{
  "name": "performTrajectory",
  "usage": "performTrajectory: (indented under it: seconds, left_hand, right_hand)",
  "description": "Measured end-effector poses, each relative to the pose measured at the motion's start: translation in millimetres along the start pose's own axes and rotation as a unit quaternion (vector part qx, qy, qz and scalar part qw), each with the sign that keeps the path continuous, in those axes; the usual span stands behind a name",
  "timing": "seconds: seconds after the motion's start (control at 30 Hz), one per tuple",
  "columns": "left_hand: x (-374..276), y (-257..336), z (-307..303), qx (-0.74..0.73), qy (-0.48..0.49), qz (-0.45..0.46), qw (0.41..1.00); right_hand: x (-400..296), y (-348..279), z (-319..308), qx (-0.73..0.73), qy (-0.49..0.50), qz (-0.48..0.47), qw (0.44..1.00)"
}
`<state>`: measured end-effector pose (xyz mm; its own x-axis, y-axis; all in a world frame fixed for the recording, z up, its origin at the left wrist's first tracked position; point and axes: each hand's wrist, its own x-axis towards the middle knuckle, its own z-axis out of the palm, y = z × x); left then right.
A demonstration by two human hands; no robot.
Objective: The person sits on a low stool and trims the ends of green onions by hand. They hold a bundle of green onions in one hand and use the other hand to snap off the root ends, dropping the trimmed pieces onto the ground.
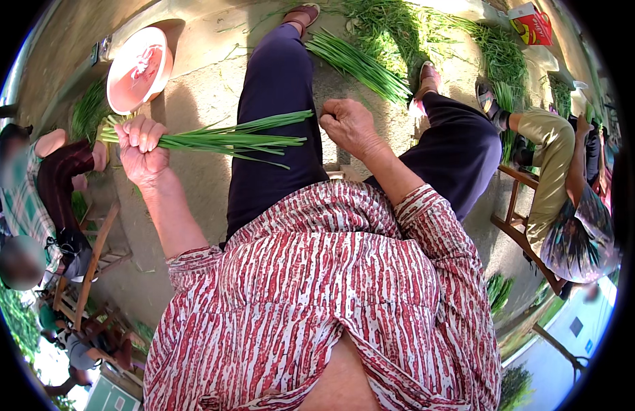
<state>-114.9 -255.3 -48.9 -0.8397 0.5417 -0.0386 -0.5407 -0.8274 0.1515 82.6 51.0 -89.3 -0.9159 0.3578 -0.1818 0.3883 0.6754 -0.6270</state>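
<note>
My left hand [144, 144] is closed around a small bunch of long, flat green leaves that look like garlic chives [230, 138]. The pale stem ends stick out to the left of my fist, and the leaf tips reach across my left thigh. My right hand [350, 127] is curled into a fist above the gap between my knees, just right of the leaf tips; nothing shows sticking out of it. On the ground between my feet lies a larger pile of similar green leaves [358, 67], roughly lined up.
A pink plastic basin [165, 77] with pale strands inside stands at front left. Loose green trimmings [384, 31] cover the ground ahead. At front right is a red carton [536, 25]. People sit close on both sides, near a wooden chair [96, 257] and a wooden stool [512, 205].
</note>
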Motion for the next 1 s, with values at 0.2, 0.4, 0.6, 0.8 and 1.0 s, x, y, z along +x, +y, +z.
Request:
performTrajectory:
  seconds: [0.2,0.4,0.6,0.8,1.0]
  left_hand:
    - [-0.4,-13.2,36.5,-0.004,-0.017,0.010,1.000]
    - [7.9,-59.7,61.7,-0.008,-0.055,-0.042,0.998]
    - [17.8,-121.5,65.2,0.019,-0.037,-0.140,0.989]
    - [18.3,-148.6,55.8,0.047,0.012,-0.192,0.980]
    - [3.7,-154.5,73.1,0.107,0.001,-0.187,0.976]
  right_hand:
    - [26.3,109.6,-31.9,0.209,0.053,0.242,0.946]
    - [28.8,126.7,-112.2,0.313,0.237,0.246,0.887]
    - [22.2,156.9,-77.6,-0.058,0.068,0.350,0.932]
    - [15.3,131.1,-46.1,-0.177,-0.096,0.272,0.941]
    - [18.5,141.4,-15.4,-0.166,-0.132,0.227,0.951]
